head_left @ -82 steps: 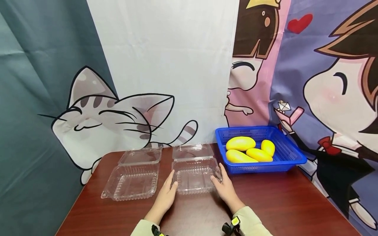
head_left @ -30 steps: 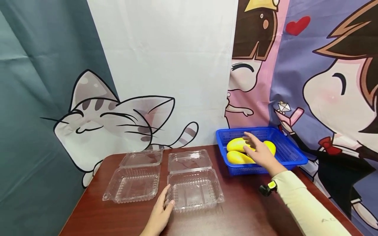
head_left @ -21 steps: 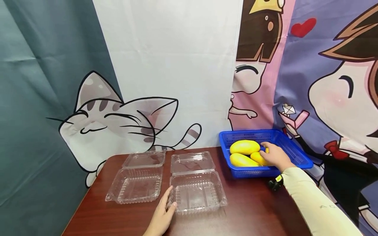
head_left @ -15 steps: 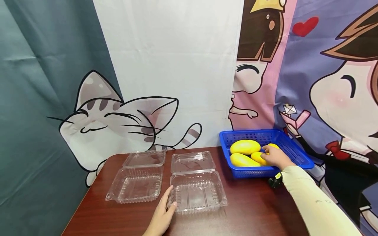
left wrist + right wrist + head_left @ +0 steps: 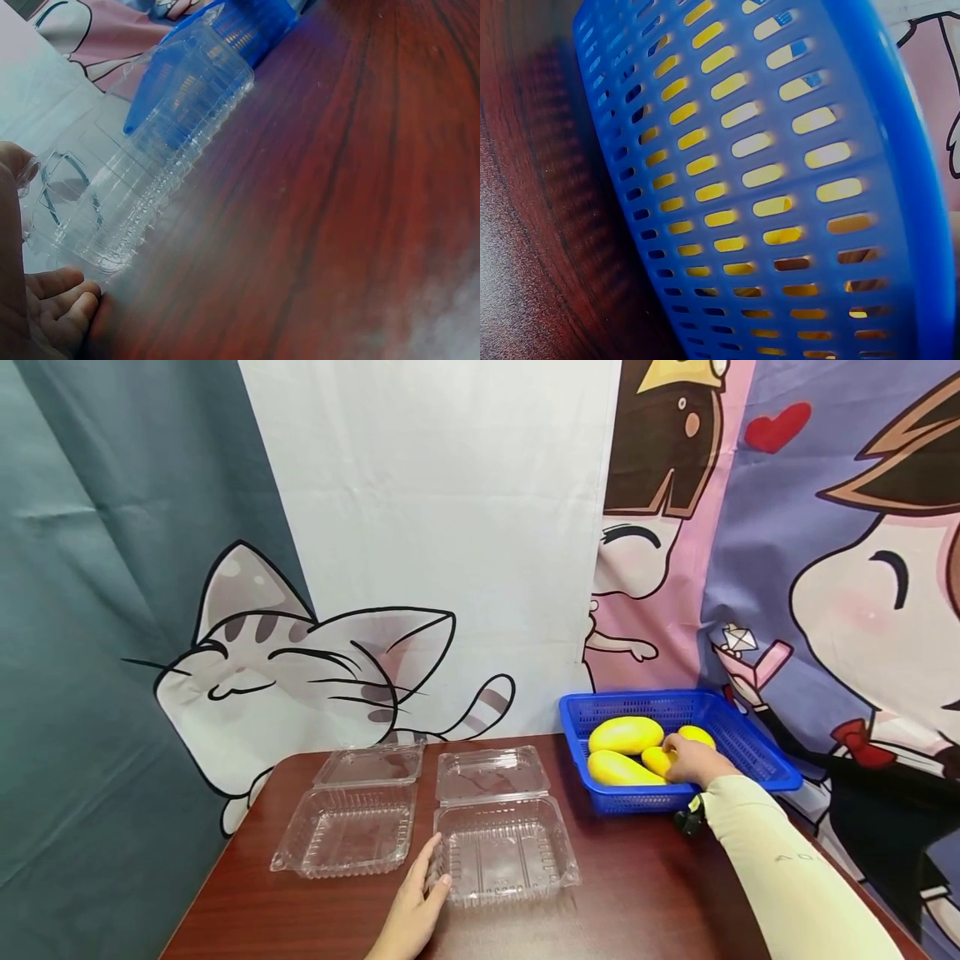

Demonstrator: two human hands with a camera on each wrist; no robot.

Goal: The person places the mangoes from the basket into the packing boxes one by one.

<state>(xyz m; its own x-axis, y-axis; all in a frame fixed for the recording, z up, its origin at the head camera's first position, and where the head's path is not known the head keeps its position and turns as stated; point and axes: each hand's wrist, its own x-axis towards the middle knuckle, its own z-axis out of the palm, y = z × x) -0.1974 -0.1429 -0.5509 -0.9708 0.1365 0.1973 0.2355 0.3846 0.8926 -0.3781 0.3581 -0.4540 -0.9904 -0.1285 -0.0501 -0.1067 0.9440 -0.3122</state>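
My left hand (image 5: 412, 902) rests against the left wall of a clear plastic clamshell box (image 5: 498, 852), its fingers fairly straight and relaxed. In the left wrist view, fingers (image 5: 56, 285) touch the lower edge of that box (image 5: 142, 165). Inside a blue plastic basket (image 5: 637, 800), my right hand (image 5: 699, 763) grips a small yellow mango (image 5: 655, 762), fingers curled over it. Other mangoes lie around it: one behind (image 5: 626, 735), one in front (image 5: 622, 770) and one to the right (image 5: 697, 735). The right wrist view shows the basket's slotted wall (image 5: 765, 176), which mostly hides the hand.
A second clear clamshell box (image 5: 356, 839) lies with its lid folded back, left of the first. The first box's lid (image 5: 491, 772) is folded back too. Everything stands on a reddish-brown table (image 5: 615, 893). A printed curtain (image 5: 450, 527) hangs right behind the table.
My right hand has left the near box, reached into the basket and closed on the small mango. Earlier the box was drawn nearer; my left hand has since stayed at its side.
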